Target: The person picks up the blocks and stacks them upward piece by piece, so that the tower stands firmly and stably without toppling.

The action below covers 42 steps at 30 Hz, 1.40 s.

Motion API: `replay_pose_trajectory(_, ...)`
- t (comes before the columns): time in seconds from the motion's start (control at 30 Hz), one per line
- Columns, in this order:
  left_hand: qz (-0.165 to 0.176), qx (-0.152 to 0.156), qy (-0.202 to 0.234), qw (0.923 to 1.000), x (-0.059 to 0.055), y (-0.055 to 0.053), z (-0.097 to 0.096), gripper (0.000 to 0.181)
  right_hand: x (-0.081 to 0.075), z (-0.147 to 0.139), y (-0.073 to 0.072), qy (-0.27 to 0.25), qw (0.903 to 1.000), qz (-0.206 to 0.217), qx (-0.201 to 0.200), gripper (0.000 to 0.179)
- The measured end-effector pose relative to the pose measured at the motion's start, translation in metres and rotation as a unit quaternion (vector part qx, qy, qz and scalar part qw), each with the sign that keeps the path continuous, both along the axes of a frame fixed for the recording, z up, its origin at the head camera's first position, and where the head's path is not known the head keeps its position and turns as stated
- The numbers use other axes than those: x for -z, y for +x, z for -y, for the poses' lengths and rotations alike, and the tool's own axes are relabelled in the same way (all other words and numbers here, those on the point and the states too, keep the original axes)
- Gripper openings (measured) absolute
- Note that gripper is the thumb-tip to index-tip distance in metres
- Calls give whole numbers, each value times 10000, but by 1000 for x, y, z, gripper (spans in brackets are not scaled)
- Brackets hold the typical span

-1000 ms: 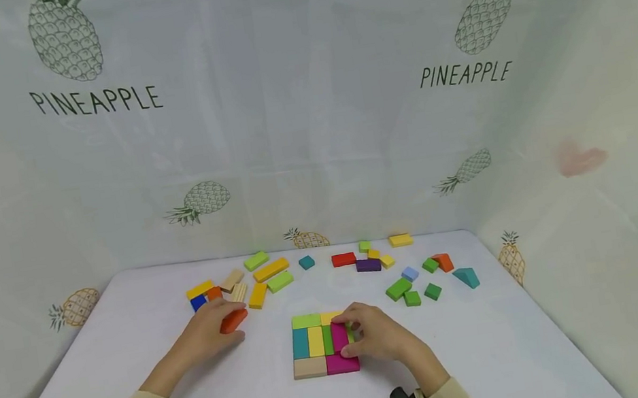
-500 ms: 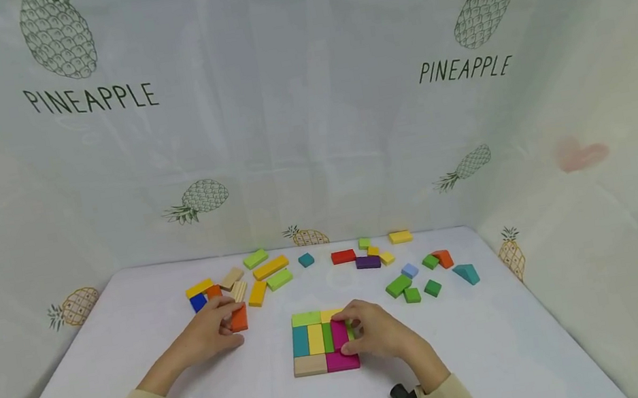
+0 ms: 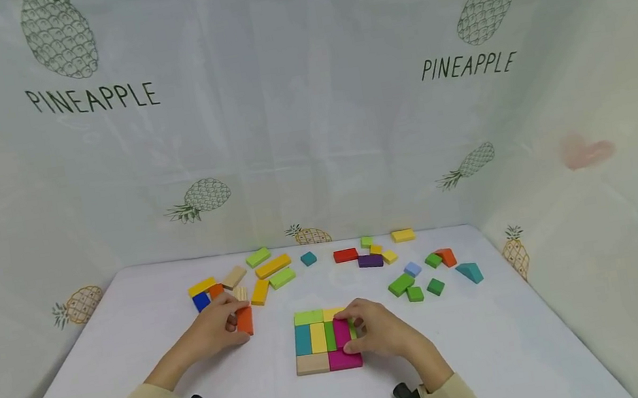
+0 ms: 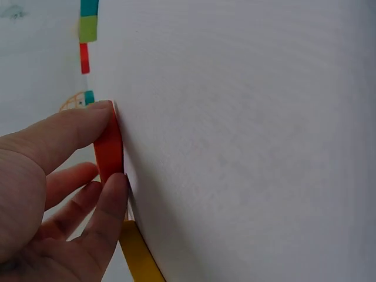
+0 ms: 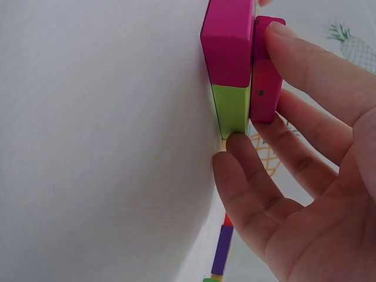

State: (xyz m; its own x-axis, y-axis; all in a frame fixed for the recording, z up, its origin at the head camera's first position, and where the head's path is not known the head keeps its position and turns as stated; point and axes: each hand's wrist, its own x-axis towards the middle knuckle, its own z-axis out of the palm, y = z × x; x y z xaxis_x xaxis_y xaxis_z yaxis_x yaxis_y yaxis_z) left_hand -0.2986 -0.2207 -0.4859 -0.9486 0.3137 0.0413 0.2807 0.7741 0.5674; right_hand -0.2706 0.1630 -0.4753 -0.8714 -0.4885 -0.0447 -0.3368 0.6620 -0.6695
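My left hand pinches an orange-red rectangular block between thumb and fingertips, close over the table; the left wrist view shows the thumb on one end of this red-looking block. At the middle of the table, flat blocks form a square, including a light green block, a teal one, a tan one and a magenta one. On top of its right part lies another magenta block, its ends between the thumb and fingers of my right hand. Part of the square is hidden behind that hand.
Behind the left hand lie loose blocks, among them a blue block and a yellow block. A red block and a purple block lie at the back. Several green blocks and a teal triangle are at the right. A pineapple-print curtain hangs behind.
My left hand has turned the orange-red block from a slant to pointing front to back and shifted it slightly right. My right hand keeps its place on the magenta block.
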Motion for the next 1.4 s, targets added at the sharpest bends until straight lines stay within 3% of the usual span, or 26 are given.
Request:
replay_pose_trajectory(0.3,97,19,-172,9998,0,1,-3,57,0,1,1,10,10000,-46,-27,55)
replay_pose_trajectory(0.47,105,77,-134,9998,-7,6,-12,59,-1,0,1,-7,10000,-31,-38,55)
replay_pose_trajectory(0.7,1,446,57,9990,-18,20,-47,58,-1,0,0,-15,10000,4,-47,56)
replay_pose_trajectory(0.93,-45,985,308,9946,-10,21,-81,57,0,0,-1,14,10000,14,-30,56)
replay_pose_trajectory(1.13,150,976,444,9941,-8,23,-101,59,1,-1,-2,24,10000,-10,-46,55)
replay_pose_trajectory(1.4,238,911,542,9941,-6,26,-111,58,0,-2,-2,2,10000,-38,-76,54)
